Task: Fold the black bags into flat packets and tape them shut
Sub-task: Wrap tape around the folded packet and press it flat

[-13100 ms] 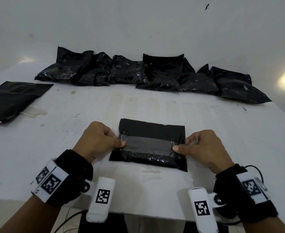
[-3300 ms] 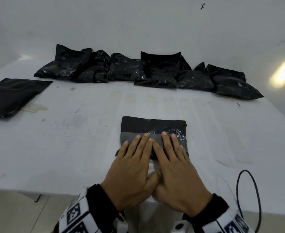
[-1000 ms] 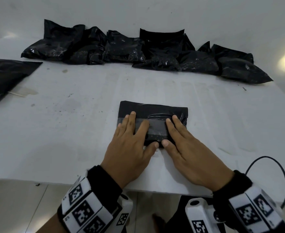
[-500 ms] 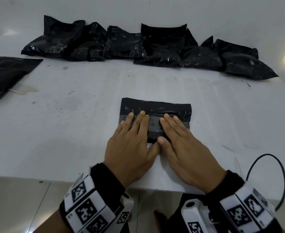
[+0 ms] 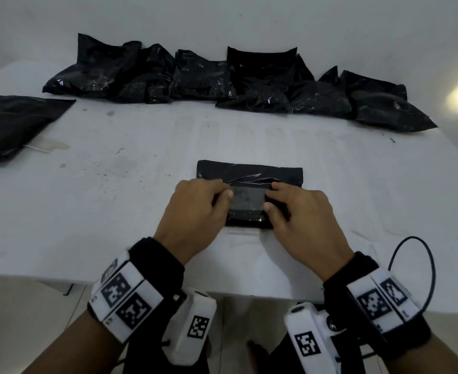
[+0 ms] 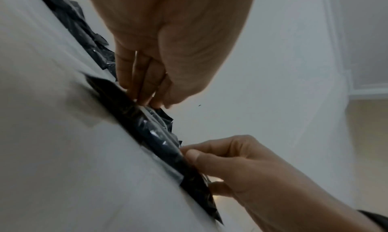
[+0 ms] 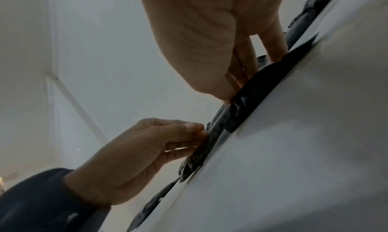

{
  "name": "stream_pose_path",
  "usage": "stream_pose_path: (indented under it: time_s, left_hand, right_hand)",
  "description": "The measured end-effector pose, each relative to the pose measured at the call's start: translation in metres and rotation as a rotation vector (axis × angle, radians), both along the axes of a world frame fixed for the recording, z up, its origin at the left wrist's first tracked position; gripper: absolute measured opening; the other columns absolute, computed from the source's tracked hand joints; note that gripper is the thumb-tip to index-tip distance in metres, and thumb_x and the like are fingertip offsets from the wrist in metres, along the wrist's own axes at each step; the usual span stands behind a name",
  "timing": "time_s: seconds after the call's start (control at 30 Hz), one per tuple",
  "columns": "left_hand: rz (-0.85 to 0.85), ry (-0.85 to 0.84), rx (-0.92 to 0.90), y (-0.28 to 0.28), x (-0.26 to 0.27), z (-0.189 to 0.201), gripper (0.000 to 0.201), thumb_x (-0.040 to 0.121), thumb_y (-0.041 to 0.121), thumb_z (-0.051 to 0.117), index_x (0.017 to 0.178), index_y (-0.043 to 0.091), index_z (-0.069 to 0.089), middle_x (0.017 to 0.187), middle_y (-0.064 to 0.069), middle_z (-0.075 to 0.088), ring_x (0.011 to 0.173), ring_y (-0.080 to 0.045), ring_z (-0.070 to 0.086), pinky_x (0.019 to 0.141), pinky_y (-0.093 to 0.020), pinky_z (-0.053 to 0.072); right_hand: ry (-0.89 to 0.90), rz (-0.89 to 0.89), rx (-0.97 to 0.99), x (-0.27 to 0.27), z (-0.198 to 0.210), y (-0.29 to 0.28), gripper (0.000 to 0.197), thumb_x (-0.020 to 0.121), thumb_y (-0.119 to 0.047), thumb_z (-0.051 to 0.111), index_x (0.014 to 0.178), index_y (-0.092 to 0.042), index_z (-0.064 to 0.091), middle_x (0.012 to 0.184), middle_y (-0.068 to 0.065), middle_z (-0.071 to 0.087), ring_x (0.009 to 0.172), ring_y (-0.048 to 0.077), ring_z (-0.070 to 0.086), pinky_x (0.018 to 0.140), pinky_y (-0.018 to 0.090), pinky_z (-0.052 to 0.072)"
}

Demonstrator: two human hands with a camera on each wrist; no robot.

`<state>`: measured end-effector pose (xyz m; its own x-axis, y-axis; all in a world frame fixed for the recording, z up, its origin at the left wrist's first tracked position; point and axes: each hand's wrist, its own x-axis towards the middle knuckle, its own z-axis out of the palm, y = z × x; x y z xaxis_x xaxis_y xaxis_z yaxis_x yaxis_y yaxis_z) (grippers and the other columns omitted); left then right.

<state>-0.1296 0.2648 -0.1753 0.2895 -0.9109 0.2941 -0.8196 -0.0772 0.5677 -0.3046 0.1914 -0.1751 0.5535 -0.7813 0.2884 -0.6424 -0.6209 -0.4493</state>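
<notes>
Room: I am standing at a white surface (image 5: 114, 211) that is running up to a plain white wall (image 5: 222, 20); a bright patch of light is glowing on the wall at the far right.
Surface: it is showing grey smudges and small dark specks, mostly on the left half.
Packet: the folded black packet (image 5: 249, 174) is lying flat at the near middle of the surface, with a strip of clear tape (image 5: 246, 197) running across it from left to right.
Left hand: my left hand (image 5: 192, 217) is curling over the left end of the packet, the fingers (image 6: 144, 86) bunching together and pressing down on the plastic, thumb tip resting on the tape.
Right hand: my right hand (image 5: 306, 222) is curling over the right end, thumb and forefinger pinching the packet's edge, as the left wrist view is showing (image 6: 241, 166).
Far row: a line of crumpled black bags (image 5: 222, 79) is lying along the far edge against the wall, touching and overlapping one another.
Far left: one flatter black bag (image 5: 12, 122) is lying by itself at the left edge, well apart from the packet.
Wrists: black bands with white marker tags are wrapping both my wrists, and a thin black cable (image 5: 427, 255) is looping up beside the right one.
</notes>
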Motion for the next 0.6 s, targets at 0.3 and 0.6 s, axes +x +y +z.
stream_pose_path:
  time_s: [0.3, 0.6]
  left_hand:
    - [-0.127, -0.377, 0.563, 0.012, -0.012, -0.001, 0.1, 0.073, 0.069, -0.015, 0.156, 0.015, -0.002, 0.165, -0.002, -0.008, 0.151, -0.015, -0.009, 0.122, -0.037, -0.001]
    - [-0.175, -0.301, 0.647, 0.01, -0.007, 0.006, 0.079, 0.096, 0.063, 0.015, 0.156, 0.018, -0.01, 0.162, 0.003, -0.02, 0.149, -0.009, -0.018, 0.122, -0.039, -0.009]
  right_hand:
    - [0.307, -0.034, 0.113, -0.004, -0.003, 0.017, 0.052, 0.105, -0.038, 0.029, 0.155, -0.024, 0.027, 0.164, -0.004, 0.017, 0.149, 0.018, 0.023, 0.119, 0.043, 0.023]
    - [0.454, -0.088, 0.182, -0.011, 0.009, 0.01, 0.067, 0.1, -0.058, 0.017, 0.155, -0.019, 0.02, 0.152, 0.0, 0.045, 0.122, 0.026, 0.054, 0.114, 0.044, 0.029]
